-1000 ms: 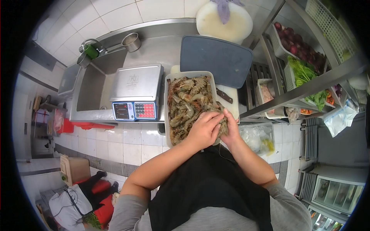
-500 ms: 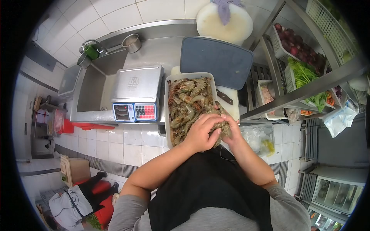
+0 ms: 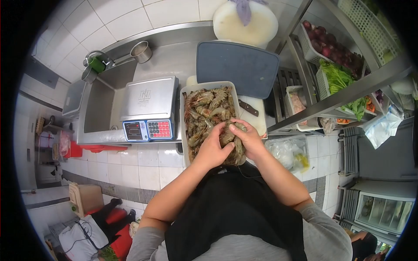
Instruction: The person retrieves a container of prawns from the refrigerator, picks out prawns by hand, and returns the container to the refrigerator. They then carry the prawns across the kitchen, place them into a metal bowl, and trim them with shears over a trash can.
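Mostly grey-brown shrimp (image 3: pixel 208 108), orange-tinged, loosely heaped

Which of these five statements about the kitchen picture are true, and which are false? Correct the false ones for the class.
1. The left hand and right hand both touch shrimp. True.
2. In the picture, the scale stands right of the tub. False: the scale is left of the tub.
3. A knife lies on a white board. True.
4. The metal pot sits on the scale. False: the metal pot stands on the steel counter.
5. A purple cloth hangs over a round board. True.
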`<state>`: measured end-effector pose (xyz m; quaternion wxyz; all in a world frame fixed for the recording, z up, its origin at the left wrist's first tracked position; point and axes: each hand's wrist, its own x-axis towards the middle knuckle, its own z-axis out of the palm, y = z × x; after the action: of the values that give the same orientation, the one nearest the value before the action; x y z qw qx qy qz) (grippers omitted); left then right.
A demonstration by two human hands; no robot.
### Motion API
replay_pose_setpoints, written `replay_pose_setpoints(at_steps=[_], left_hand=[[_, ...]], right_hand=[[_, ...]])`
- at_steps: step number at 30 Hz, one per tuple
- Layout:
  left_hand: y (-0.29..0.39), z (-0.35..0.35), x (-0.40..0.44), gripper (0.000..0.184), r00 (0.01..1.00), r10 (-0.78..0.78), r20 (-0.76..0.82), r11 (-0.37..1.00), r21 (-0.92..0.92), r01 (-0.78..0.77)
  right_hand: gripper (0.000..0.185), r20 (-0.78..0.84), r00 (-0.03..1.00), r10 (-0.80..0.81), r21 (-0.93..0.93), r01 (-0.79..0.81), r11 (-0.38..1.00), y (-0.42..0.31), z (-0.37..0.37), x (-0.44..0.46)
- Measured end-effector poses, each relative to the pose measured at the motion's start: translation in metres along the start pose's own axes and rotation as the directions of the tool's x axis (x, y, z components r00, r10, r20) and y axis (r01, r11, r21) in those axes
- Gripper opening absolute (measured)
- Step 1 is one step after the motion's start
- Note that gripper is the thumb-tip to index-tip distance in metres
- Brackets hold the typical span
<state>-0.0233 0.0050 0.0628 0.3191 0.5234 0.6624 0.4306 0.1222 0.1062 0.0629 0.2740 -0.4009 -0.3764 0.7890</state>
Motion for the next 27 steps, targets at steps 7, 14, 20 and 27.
replay_pose_setpoints(at_steps=[7, 14, 20, 27], left_hand=[[-0.021, 0.005, 0.002, 0.061, 0.896, -0.377, 0.235, 0.570, -0.704, 0.424], [-0.005, 0.001, 0.001, 0.061, 0.914, -0.359, 0.189, 0.541, -0.756, 0.369], [-0.029, 0.002, 0.002, 0.061, 0.937, -0.276, 0.216, 0.361, -0.880, 0.309], [-0.016, 0.006, 0.003, 0.060, 0.977, -0.206, -0.060, 0.758, -0.641, 0.120]], right_hand=[[0.033, -0.008, 0.996, 0.091, 0.123, -0.089, 0.988, -0.001, 0.000, -0.004], [0.039, 0.025, 0.995, 0.098, 0.163, -0.100, 0.981, -0.011, 0.001, -0.010], [0.048, 0.118, 0.987, 0.113, 0.321, -0.146, 0.936, -0.021, -0.004, -0.014], [0.046, 0.126, 0.985, 0.115, 0.309, -0.149, 0.939, -0.009, -0.013, -0.012]])
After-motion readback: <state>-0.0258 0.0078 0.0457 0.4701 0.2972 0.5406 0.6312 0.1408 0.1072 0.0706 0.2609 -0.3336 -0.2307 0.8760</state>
